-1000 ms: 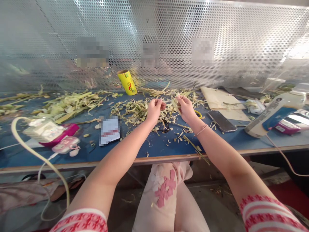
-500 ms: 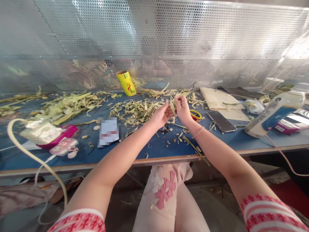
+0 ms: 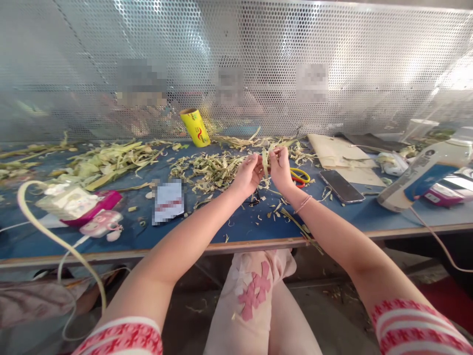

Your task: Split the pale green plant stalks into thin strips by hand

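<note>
Pale green leaf strip [image 3: 264,165], blue table [image 3: 244,224], yellow scissors [image 3: 300,175].

On the blue table [image 3: 240,229] I see a yellow roll [image 3: 195,126] against the perforated screen [image 3: 258,44], a phone [image 3: 342,186] right of yellow-handled scissors [image 3: 300,176], and a pink case [image 3: 96,204] at left.

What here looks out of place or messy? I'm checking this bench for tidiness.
Pale green leaf scraps lie strewn across the blue table, some hanging over its front edge. A phone lies among them. Both hands, left hand and right hand, pinch one leaf strip.
</note>
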